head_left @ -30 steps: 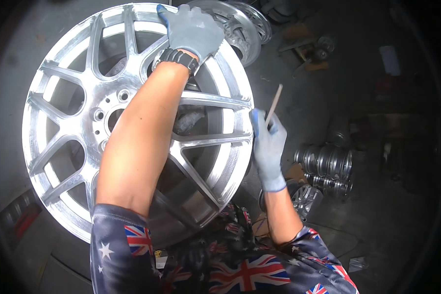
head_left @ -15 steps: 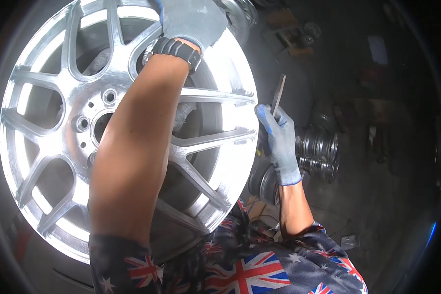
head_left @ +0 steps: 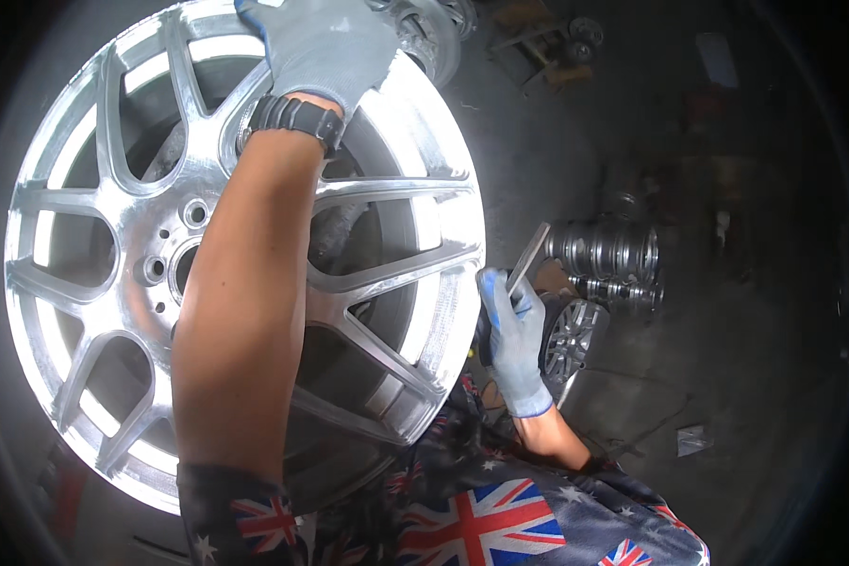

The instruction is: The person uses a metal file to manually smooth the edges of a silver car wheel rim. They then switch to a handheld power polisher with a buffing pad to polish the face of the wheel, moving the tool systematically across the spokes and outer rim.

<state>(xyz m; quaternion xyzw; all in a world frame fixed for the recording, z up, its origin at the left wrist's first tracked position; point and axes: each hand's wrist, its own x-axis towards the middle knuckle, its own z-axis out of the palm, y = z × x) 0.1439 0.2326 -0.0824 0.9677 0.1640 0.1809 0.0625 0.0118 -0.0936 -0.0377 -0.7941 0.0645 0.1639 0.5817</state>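
Note:
A large, bright silver alloy wheel (head_left: 335, 302) with split spokes fills the left half, its face toward me. My left hand (head_left: 335, 47), in a grey glove with a black watch at the wrist, reaches across the face to the far rim. It seems closed on that rim, though most of its fingers are past the upper edge of the picture. Beside the wheel's right edge is my right hand (head_left: 517, 349), gloved in grey with blue patches. Its closed fingers hold a thin flat bar (head_left: 530, 255), tilted up and away to the right; the lower end is hidden in the grip.
Several shiny rim barrels (head_left: 608, 250) lie on the dark floor (head_left: 745, 377) to the right. Another spoked wheel (head_left: 575, 340) stands behind my right hand. Further wheel parts (head_left: 434, 38) are at the top, and a small clear packet (head_left: 694, 441) lies lower right.
The view has shifted, and the wheel with my left hand now appears slightly further left. My right hand sits lower, with the bar leaning more to the right.

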